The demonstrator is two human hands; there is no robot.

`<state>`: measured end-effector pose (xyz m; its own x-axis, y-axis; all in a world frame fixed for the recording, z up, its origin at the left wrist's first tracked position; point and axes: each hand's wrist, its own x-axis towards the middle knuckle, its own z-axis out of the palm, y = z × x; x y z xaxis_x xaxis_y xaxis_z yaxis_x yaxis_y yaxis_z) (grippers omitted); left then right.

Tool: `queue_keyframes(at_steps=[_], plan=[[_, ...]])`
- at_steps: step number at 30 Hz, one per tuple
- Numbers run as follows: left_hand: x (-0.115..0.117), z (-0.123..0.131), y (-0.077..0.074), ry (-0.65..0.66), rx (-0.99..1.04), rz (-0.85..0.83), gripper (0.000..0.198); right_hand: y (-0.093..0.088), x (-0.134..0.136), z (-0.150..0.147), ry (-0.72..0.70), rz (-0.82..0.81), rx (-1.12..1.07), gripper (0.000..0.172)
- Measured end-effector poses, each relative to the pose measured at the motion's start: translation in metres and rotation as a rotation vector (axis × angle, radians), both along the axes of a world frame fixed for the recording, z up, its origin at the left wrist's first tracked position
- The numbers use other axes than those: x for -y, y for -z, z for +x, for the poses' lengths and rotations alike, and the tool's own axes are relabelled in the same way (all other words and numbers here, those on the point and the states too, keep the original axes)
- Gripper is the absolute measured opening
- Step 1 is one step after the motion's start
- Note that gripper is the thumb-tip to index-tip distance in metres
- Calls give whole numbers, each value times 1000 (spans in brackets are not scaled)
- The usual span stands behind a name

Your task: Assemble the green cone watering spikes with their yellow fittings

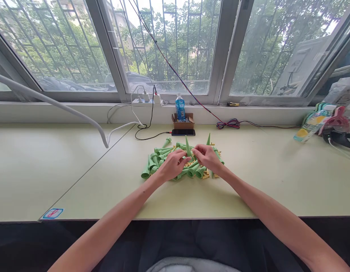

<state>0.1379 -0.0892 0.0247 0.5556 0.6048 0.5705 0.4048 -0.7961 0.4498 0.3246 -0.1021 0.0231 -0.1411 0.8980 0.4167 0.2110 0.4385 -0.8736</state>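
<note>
A pile of green plastic watering spikes point(150, 165), hollow cones with threaded wide ends, lies on the table with small yellow pieces point(205, 175) mixed in. Above the pile, my left hand point(175, 165) is closed around one green spike point(188, 146) held with its tip up. My right hand point(207, 155) comes from the other side, fingers pinched together by that spike. Whatever sits between its fingertips is too small to make out. Another green spike point(208, 139) points upward just behind my right hand.
A black phone point(183, 132) on a cable lies behind the pile, near a small cardboard box point(188, 124) and a blue bottle point(180, 107). Bundled wires point(228, 123) lie right of them. A white tube point(78, 109) arches in at left; a clear bottle point(311, 124) rests far right.
</note>
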Motion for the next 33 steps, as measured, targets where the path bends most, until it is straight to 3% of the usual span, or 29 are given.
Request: queue_keyframes(at_steps=[8, 13, 16, 19, 27, 33], plan=[[2, 4, -7, -63, 128, -121, 29, -3, 2, -2, 39, 59, -55, 34], [8, 3, -18, -104, 281, -446, 39, -2, 6, -2, 70, 149, -32, 32], [8, 2, -22, -43, 301, -694, 55, -1, 7, -1, 82, 216, 37, 32], [8, 2, -24, -17, 300, -841, 61, 0, 8, 0, 111, 286, 101, 30], [12, 1, -29, 75, 286, -1066, 67, 1, 10, -2, 132, 359, 153, 25], [12, -1, -29, 45, 274, -1102, 64, 4, 5, -1, 100, 360, 138, 23]])
